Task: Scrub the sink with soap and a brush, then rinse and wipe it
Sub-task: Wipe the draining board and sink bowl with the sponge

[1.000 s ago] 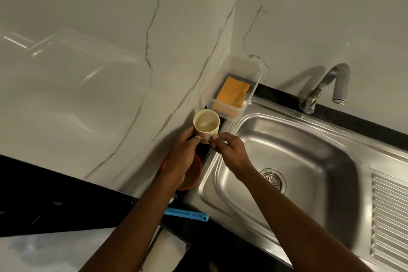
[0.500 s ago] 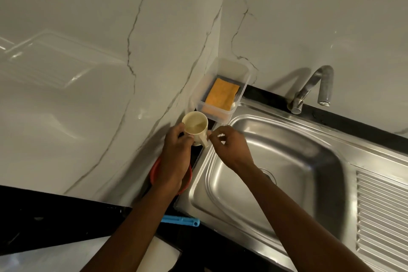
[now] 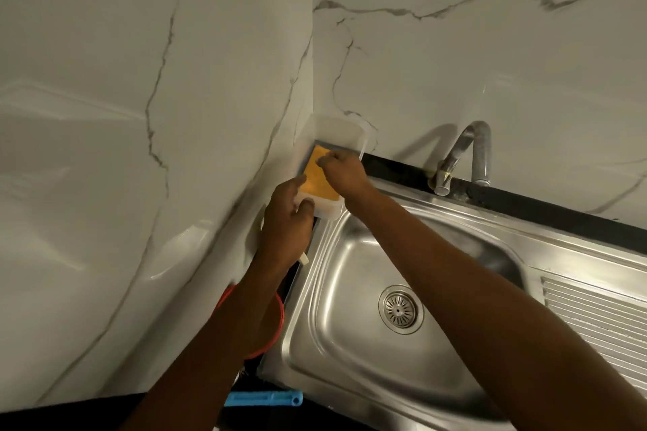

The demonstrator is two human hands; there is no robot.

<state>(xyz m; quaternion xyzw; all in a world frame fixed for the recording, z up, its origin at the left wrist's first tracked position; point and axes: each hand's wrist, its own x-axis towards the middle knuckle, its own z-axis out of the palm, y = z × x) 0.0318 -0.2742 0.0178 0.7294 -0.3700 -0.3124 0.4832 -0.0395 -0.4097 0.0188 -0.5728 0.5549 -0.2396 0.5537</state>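
Both hands have left the cup and moved up to the clear tray (image 3: pixel 327 213) in the wall corner. Right hand (image 3: pixel 345 173) fingertips pinch the far edge of the orange sponge (image 3: pixel 317 182) lying in it; left hand (image 3: pixel 285 220) fingers curl over the tray's near rim. Steel sink (image 3: pixel 353 332) lies just below them, tap (image 3: pixel 465 154) off to their right.
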